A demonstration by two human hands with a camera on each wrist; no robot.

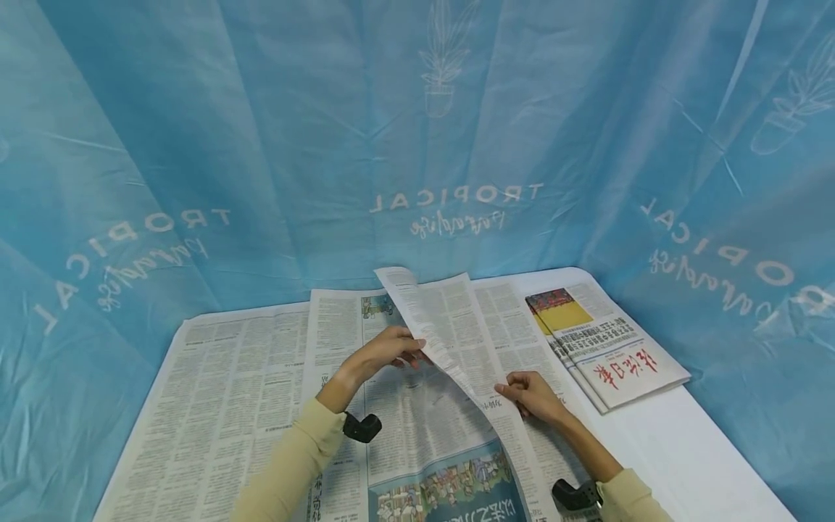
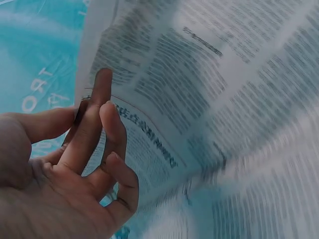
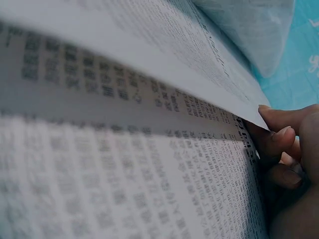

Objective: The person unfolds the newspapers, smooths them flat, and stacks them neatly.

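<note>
A large newspaper sheet [image 1: 443, 355] is lifted off the spread pages, its edge curling up from the far side toward the near right. Its left edge is pinched between thumb and fingers of my left hand [image 1: 391, 346], whose other fingers are loosely bent in the left wrist view. Farther right, my right hand [image 1: 531, 395] pinches a sheet edge between thumb and bent forefinger, low over the pages. Under the raised sheet lies an open newspaper page [image 1: 391, 413] with a colour illustration [image 1: 450, 489] at its near end.
More newspaper pages [image 1: 222, 391] cover the left of the white table [image 1: 691, 449]. Two folded newspapers [image 1: 613, 355] with red lettering and a yellow picture lie overlapping at the right. A blue printed curtain [image 1: 391, 145] hangs behind and along both sides.
</note>
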